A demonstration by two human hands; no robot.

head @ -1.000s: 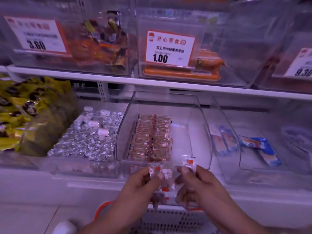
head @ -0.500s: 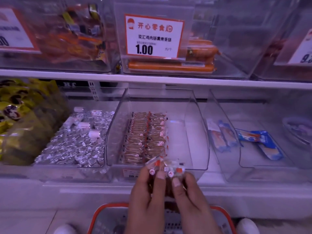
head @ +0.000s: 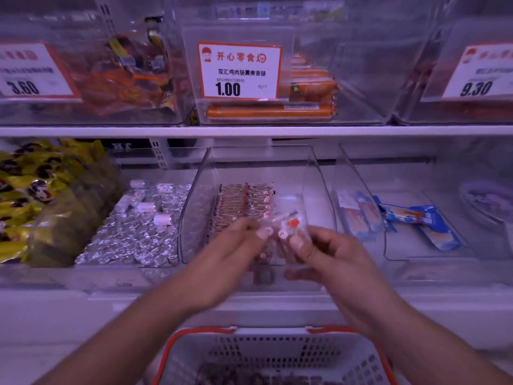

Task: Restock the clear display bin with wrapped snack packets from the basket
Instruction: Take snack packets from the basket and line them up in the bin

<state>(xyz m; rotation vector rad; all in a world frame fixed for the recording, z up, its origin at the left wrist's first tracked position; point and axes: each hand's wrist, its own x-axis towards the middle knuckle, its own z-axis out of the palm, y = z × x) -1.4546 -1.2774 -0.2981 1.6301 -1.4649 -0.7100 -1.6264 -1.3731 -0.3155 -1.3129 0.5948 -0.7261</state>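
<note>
We hold a small bunch of wrapped snack packets (head: 280,232) between both hands at the front lip of the clear display bin (head: 319,190), our left hand (head: 236,245) pinching the bunch from its left side with thumb and curled fingers, our right hand (head: 327,251) gripping it from the right, thumb on top; the hands are blurred, so we cannot tell how many packets the bunch has. Just beyond our fingers, inside the same bin, two neat rows of packets (head: 244,207) of the same kind lie along its left half, while the floor of the bin to the right of the grip is bare. Directly below our wrists sits the basket (head: 249,357) with its red rim, and dark wrapped pieces lie in its bottom. To the left of the grip a neighbouring bin holds silver foil sweets (head: 133,237), and farther left are yellow bags (head: 25,195). To the right of the grip, another clear bin holds blue wrapped bars (head: 416,223). Above our hands, on the upper shelf, a price tag (head: 240,70) reads 1.00 in front of orange sausages (head: 269,111).
</note>
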